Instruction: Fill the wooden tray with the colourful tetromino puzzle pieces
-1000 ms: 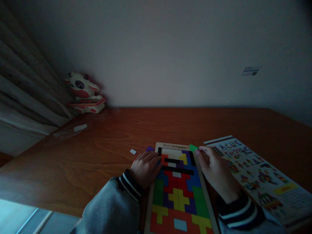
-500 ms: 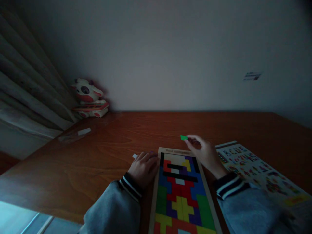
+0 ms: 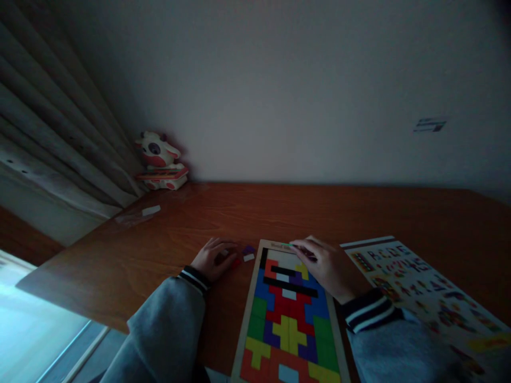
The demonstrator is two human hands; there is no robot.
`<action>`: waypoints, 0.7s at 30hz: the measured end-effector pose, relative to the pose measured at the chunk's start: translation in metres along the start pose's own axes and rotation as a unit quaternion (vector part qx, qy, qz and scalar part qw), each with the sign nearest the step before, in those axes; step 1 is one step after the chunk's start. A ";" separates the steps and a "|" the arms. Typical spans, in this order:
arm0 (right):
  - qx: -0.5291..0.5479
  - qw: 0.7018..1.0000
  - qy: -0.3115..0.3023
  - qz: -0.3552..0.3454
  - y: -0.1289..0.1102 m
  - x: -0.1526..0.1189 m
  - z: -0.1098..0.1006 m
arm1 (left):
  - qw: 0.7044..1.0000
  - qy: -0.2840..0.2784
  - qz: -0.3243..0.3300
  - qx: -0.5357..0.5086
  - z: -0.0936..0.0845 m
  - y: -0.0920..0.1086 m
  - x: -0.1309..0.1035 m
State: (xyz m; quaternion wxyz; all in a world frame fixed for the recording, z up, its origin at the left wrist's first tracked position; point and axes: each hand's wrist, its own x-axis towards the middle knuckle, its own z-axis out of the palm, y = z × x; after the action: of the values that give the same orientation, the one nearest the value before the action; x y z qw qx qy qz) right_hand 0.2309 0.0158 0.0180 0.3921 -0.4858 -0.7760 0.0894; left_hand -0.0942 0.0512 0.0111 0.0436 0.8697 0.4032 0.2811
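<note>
A wooden puzzle board [image 3: 244,324] lies in front of me, filled with coloured blocks except for a pale gap near its top. My right hand [image 3: 325,266] is over the board's top right corner, its fingertips pinching a small green piece [image 3: 286,244] at the top rim. To the left of the board, my left hand [image 3: 214,259] rests on the table with its fingers curled beside several small pieces. Among them are a purple piece [image 3: 248,249], a white piece [image 3: 248,257] and a red piece [image 3: 237,262].
A printed pattern sheet [image 3: 423,287] lies right of the board, partly under my right sleeve. At the table's back left stands a cow toy [image 3: 162,159]. A white strip [image 3: 151,210] on clear plastic lies nearer the curtain [image 3: 51,122].
My right hand has brought the green piece down and left to the board's top rim. My left hand has moved left from the board's edge, uncovering the small pieces. The view has shifted slightly.
</note>
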 end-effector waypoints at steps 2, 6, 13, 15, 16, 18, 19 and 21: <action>-0.007 1.000 -0.024 -0.019 -0.003 0.001 0.003 | 1.000 0.007 -0.010 0.006 -0.001 -0.002 -0.001; -0.066 0.993 -0.069 -0.076 -0.006 0.008 0.011 | 1.000 -0.008 -0.006 0.001 0.002 0.000 -0.001; -0.212 0.959 -0.127 -0.141 -0.008 0.014 0.022 | 1.000 -0.025 -0.002 -0.017 0.009 -0.003 -0.004; -0.229 0.956 -0.130 -0.132 -0.011 0.013 0.021 | 0.999 -0.031 -0.001 -0.024 0.011 -0.005 -0.006; -0.236 0.955 -0.131 -0.127 -0.013 0.012 0.021 | 0.999 -0.034 -0.003 -0.026 0.012 -0.005 -0.007; -0.245 0.952 -0.134 -0.121 -0.015 0.009 0.020 | 0.999 -0.036 -0.012 -0.025 0.014 -0.006 -0.009; -0.246 0.952 -0.137 -0.119 -0.016 0.008 0.020 | 0.999 -0.038 -0.014 -0.024 0.014 -0.007 -0.009; -0.232 0.956 -0.143 -0.110 -0.015 0.005 0.020 | 0.999 -0.041 -0.013 -0.024 0.015 -0.007 -0.010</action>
State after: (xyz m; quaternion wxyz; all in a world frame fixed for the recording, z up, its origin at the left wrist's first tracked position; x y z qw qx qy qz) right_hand 0.2050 0.0172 0.0148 0.1610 -0.4569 -0.8721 -0.0688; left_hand -0.0961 0.0505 -0.0083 0.0846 0.8740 0.4051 0.2548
